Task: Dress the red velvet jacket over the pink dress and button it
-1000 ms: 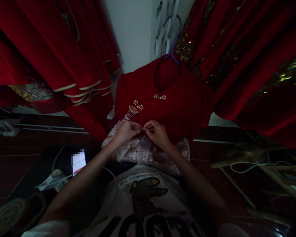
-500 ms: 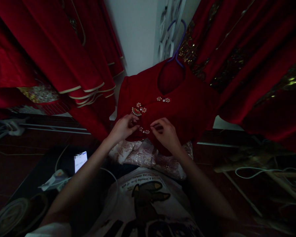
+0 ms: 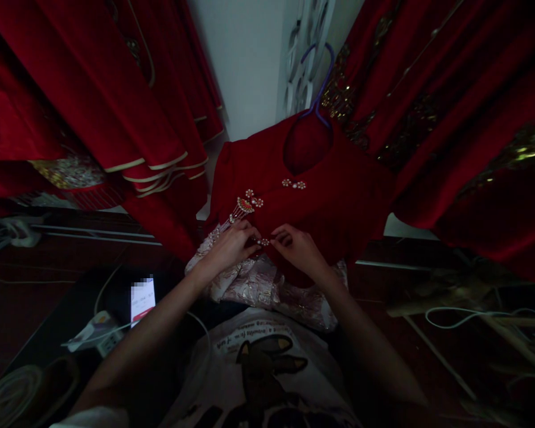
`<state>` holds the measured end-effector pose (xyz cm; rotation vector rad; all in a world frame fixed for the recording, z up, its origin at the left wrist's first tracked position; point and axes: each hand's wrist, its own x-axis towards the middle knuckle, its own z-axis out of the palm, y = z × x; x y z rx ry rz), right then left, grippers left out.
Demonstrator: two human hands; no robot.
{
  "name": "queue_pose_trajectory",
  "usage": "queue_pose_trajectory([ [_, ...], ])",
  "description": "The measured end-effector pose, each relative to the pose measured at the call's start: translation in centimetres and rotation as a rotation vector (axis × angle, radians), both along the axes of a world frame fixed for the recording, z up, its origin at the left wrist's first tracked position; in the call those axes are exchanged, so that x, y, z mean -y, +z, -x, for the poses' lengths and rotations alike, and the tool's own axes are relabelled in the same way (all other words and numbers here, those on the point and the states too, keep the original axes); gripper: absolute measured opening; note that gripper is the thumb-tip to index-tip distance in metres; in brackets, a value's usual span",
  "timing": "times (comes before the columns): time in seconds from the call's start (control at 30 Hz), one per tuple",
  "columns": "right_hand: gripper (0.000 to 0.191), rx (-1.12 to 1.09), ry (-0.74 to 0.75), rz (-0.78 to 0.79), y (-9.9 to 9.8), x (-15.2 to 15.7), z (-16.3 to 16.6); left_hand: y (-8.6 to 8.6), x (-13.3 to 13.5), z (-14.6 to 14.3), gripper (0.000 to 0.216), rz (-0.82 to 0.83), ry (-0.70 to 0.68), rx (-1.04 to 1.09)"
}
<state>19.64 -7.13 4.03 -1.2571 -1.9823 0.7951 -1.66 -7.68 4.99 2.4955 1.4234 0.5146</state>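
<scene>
A red garment [image 3: 339, 190] on a purple hanger [image 3: 323, 89] hangs in front of me, its round neckline at the top. At its lower front is a beaded flower fastener [image 3: 263, 242], partly hidden by my fingers. My left hand [image 3: 236, 244] pinches its left end, and my right hand [image 3: 296, 246] pinches at the right end. Above my left hand sits a fan-shaped brooch [image 3: 245, 205] with beaded strands hanging from it, beside a second flower fastener [image 3: 255, 201]. Another beaded fastener [image 3: 294, 185] lies below the neckline.
Pale shiny brocade fabric [image 3: 267, 288] spreads over my lap. Red garments [image 3: 151, 89] hang on the left, and more with gold sequins [image 3: 472, 131] on the right. A lit phone [image 3: 142, 300] and a power strip [image 3: 104, 333] with cables lie on a dark surface at left.
Both hands have moved slightly down onto the lower fastener, the left also rightward. The brooch's hanging strands now show, where the left hand covered them before. The phone's screen has changed.
</scene>
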Motion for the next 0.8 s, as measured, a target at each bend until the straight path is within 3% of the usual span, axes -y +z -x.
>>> queue_pose_trajectory([
  [0.33,0.011,-0.149,0.005,0.090,-1.9,-0.5,1.7,-0.6,-0.7,0.0,0.004,0.016,-0.046,0.125],
  [0.53,0.010,-0.163,-0.036,0.095,-2.2,-0.2,2.1,-0.7,-0.6,-0.2,0.003,0.112,0.032,0.235],
  [0.8,0.011,-0.183,-0.041,0.068,-2.7,-0.2,2.6,-1.3,-0.5,-0.4,0.002,0.078,0.046,0.238],
])
